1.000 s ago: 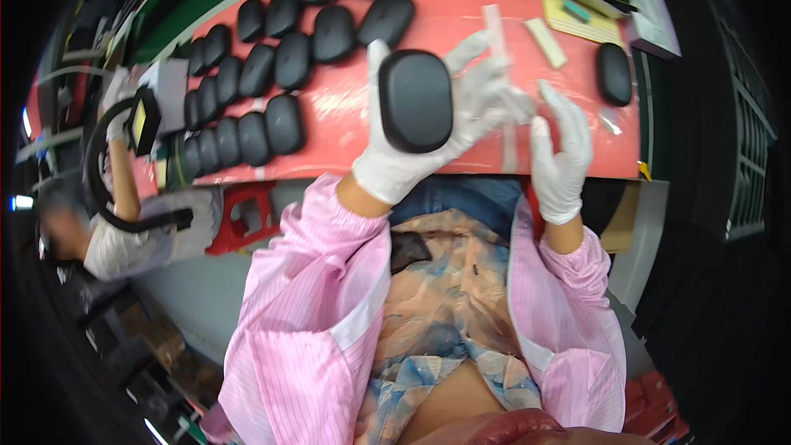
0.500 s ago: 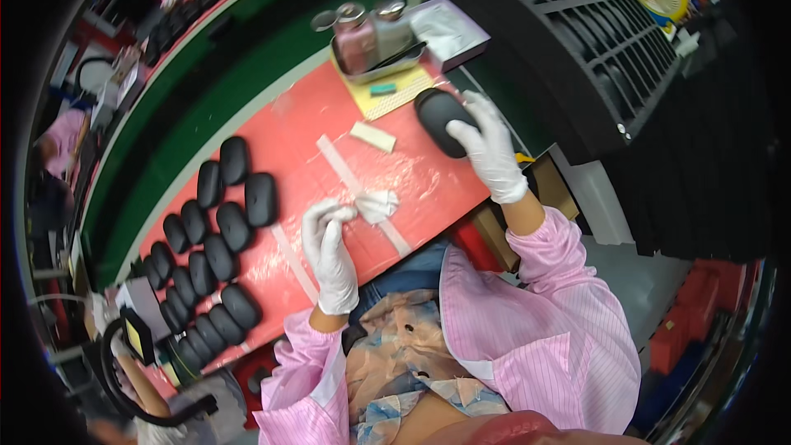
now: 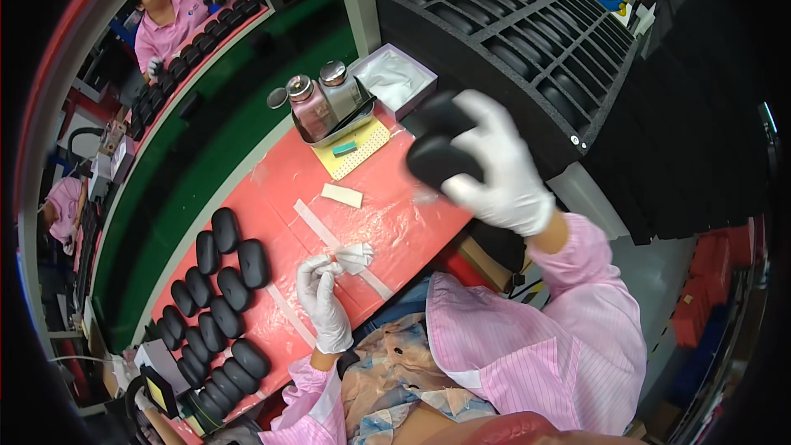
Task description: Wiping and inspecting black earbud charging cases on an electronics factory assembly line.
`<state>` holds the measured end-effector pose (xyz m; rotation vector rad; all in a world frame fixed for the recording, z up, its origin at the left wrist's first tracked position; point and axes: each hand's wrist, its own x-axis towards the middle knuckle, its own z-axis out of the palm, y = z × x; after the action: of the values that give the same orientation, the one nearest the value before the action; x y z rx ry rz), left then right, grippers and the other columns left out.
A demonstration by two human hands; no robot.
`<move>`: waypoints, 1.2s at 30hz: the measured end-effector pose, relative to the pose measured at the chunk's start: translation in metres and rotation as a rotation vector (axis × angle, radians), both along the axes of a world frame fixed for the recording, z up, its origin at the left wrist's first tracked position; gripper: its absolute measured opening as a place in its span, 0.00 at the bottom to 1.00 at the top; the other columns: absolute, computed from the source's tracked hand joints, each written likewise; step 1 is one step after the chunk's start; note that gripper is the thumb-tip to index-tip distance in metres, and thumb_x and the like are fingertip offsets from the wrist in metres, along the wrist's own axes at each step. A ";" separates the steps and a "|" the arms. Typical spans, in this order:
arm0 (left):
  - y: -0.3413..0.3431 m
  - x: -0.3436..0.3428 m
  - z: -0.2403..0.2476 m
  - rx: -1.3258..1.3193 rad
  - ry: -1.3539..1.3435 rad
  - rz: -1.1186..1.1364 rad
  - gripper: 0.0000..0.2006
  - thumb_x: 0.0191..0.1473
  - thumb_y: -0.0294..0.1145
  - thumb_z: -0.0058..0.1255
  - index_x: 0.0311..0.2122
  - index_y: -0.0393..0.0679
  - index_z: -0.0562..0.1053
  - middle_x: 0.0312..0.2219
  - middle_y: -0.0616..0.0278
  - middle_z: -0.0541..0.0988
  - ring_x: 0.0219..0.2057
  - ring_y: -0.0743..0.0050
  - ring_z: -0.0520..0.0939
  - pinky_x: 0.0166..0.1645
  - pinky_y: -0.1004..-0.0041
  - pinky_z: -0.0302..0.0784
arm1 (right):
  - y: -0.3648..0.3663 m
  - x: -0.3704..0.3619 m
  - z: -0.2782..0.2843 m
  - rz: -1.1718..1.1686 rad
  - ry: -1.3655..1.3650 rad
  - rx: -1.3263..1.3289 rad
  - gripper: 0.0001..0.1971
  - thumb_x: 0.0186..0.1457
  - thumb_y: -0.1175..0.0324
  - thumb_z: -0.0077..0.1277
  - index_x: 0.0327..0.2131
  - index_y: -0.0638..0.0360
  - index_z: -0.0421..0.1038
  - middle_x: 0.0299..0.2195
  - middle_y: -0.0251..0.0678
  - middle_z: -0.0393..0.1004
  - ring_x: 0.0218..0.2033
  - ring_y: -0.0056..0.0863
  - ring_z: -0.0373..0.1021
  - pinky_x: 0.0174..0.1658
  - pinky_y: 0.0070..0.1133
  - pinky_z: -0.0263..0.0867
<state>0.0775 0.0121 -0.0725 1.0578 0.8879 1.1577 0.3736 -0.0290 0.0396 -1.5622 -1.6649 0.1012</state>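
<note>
My left hand [image 3: 325,305], in a white glove, rests low over the red table with its fingers pinched on a crumpled white cloth [image 3: 355,256]. Raised above the table's right end, my gloved right hand [image 3: 507,169] grips a smooth black oval case [image 3: 441,162]. A second rounded black part [image 3: 445,114] shows just beyond it. Motion blurs both, so I cannot tell whether they are one opened case or two. At the table's left, several similar black cases [image 3: 233,289] lie in rows.
Beyond my right hand stands a black slotted rack [image 3: 527,58] filled with black cases. Pump bottles [image 3: 309,107] sit in a tray near a white-lined box [image 3: 395,80]. A yellow sheet [image 3: 362,148] and pale strip [image 3: 342,195] lie nearby. Across the green divider sits a co-worker [image 3: 173,16].
My right hand has lifted off the table with the black case, toward the rack. The left hand stays pinched on the cloth. The whole view has shifted, bringing more of the rack and a co-worker into sight.
</note>
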 end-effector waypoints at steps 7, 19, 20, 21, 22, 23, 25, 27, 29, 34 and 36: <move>0.005 0.000 0.019 0.007 0.025 -0.225 0.11 0.57 0.29 0.48 0.44 0.37 0.69 0.31 0.62 0.76 0.35 0.76 0.76 0.44 0.75 0.70 | -0.066 0.200 0.054 -0.594 -0.692 0.126 0.16 0.53 0.65 0.53 0.41 0.69 0.70 0.57 0.52 0.59 0.57 0.49 0.60 0.59 0.34 0.57; 0.149 -0.086 0.125 0.647 1.294 -0.509 0.21 0.52 0.40 0.54 0.48 0.40 0.71 0.41 0.51 0.77 0.43 0.52 0.78 0.48 0.64 0.74 | -0.063 0.255 0.011 -0.434 -0.521 -0.538 0.25 0.62 0.67 0.36 0.63 0.55 0.55 0.63 0.37 0.57 0.67 0.34 0.48 0.67 0.31 0.39; 0.190 -0.085 0.117 0.760 1.338 -0.452 0.22 0.53 0.42 0.52 0.49 0.39 0.69 0.46 0.48 0.75 0.48 0.50 0.75 0.53 0.63 0.71 | -0.063 0.258 0.025 -0.427 -0.507 -0.627 0.25 0.63 0.66 0.34 0.63 0.49 0.55 0.63 0.38 0.56 0.66 0.37 0.48 0.67 0.36 0.36; 0.234 -0.084 0.115 0.825 1.406 -0.465 0.27 0.51 0.44 0.53 0.53 0.40 0.67 0.51 0.47 0.71 0.52 0.49 0.72 0.57 0.63 0.67 | -0.058 0.249 0.040 -0.471 -0.545 -0.724 0.24 0.63 0.67 0.35 0.63 0.50 0.55 0.63 0.42 0.57 0.66 0.39 0.48 0.67 0.36 0.36; 0.284 -0.087 0.096 0.907 1.542 -0.385 0.31 0.50 0.45 0.53 0.57 0.38 0.63 0.54 0.47 0.69 0.55 0.49 0.70 0.59 0.63 0.65 | -0.057 0.235 0.054 -0.543 -0.729 -0.739 0.24 0.63 0.66 0.35 0.63 0.50 0.57 0.62 0.45 0.58 0.66 0.41 0.48 0.67 0.37 0.36; 0.332 -0.086 0.085 0.951 1.722 -0.314 0.33 0.50 0.43 0.54 0.57 0.35 0.61 0.53 0.44 0.68 0.55 0.47 0.69 0.59 0.62 0.65 | -0.050 0.207 0.045 -0.587 -1.060 -0.492 0.23 0.61 0.70 0.38 0.60 0.57 0.59 0.60 0.47 0.60 0.64 0.42 0.51 0.66 0.37 0.41; 0.402 -0.105 0.079 0.821 1.919 -0.092 0.32 0.48 0.41 0.54 0.56 0.36 0.62 0.53 0.44 0.68 0.55 0.48 0.70 0.59 0.61 0.66 | -0.021 0.125 0.038 -0.375 -0.745 -0.063 0.21 0.58 0.77 0.41 0.56 0.64 0.63 0.55 0.47 0.66 0.59 0.43 0.59 0.62 0.38 0.52; 0.445 -0.103 0.065 0.603 1.979 0.079 0.31 0.48 0.36 0.53 0.57 0.38 0.60 0.56 0.47 0.65 0.57 0.51 0.68 0.59 0.61 0.64 | -0.020 0.024 -0.007 -0.234 -0.328 0.101 0.21 0.51 0.84 0.39 0.49 0.68 0.68 0.48 0.49 0.71 0.51 0.47 0.67 0.57 0.36 0.59; 0.477 -0.093 0.038 0.515 1.941 0.318 0.30 0.49 0.31 0.50 0.58 0.42 0.59 0.57 0.52 0.62 0.59 0.54 0.64 0.59 0.60 0.62 | -0.013 -0.072 -0.041 0.026 -0.149 -0.025 0.20 0.45 0.81 0.43 0.44 0.67 0.72 0.44 0.47 0.73 0.47 0.46 0.69 0.55 0.36 0.61; 0.498 -0.071 0.007 0.417 1.919 0.307 0.30 0.49 0.34 0.52 0.58 0.42 0.58 0.57 0.52 0.62 0.59 0.54 0.63 0.59 0.59 0.61 | 0.037 -0.155 -0.086 0.644 0.054 -0.274 0.27 0.39 0.76 0.54 0.49 0.58 0.71 0.51 0.41 0.70 0.54 0.47 0.64 0.55 0.39 0.61; 0.500 -0.077 0.003 0.418 1.929 0.201 0.33 0.49 0.36 0.53 0.60 0.43 0.57 0.58 0.52 0.61 0.60 0.54 0.62 0.61 0.59 0.59 | 0.046 -0.170 -0.082 0.987 -0.039 -0.392 0.35 0.33 0.75 0.56 0.53 0.49 0.70 0.56 0.36 0.66 0.61 0.47 0.55 0.58 0.39 0.59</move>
<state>0.0007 0.5120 -0.0694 2.4778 2.2377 0.0725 0.2035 0.0172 -0.0420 -0.8409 -2.4025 0.9514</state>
